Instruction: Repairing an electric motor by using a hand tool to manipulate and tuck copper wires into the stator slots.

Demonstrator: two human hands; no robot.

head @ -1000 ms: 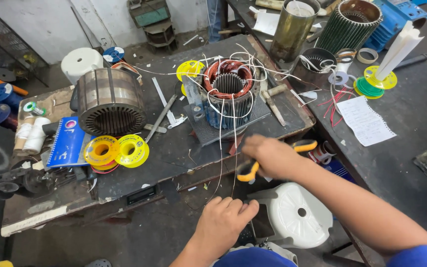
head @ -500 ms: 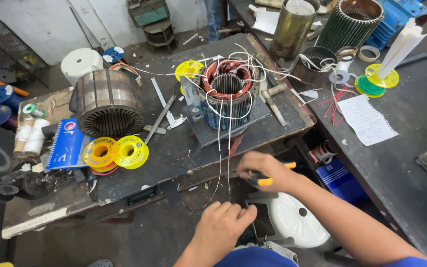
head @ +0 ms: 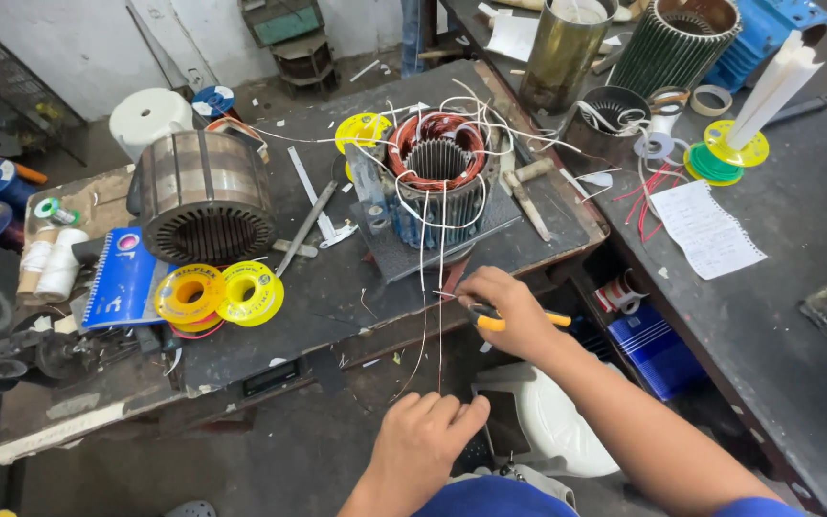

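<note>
Copper-wound stator (head: pixel 437 177) on the grey plate, middle of the table (head: pixel 337 297), w/ white lead wires (head: pixel 425 287) hanging down over the front edge. Right hand (head: pixel 509 311) closed around yellow-handled pliers (head: pixel 490 321), jaws at the wires just below the table edge. Left hand (head: pixel 423 445) lower down, fingers curled loosely, near the wire ends; cannot tell if pinching any wire.

Risks, as judged from here:
- Cutting or nicking the wrong lead: several thin wires close together, 1 reddish among the white.
- Pulling too hard: stator tipping forward or sliding off the plate, windings strained.
- Loose loops on top catching the wooden-handled tool (head: pixel 526 196) beside it.
- 2 yellow tape rolls (head: pixel 219 295) near the edge, easy to knock off w/ an elbow.
</note>
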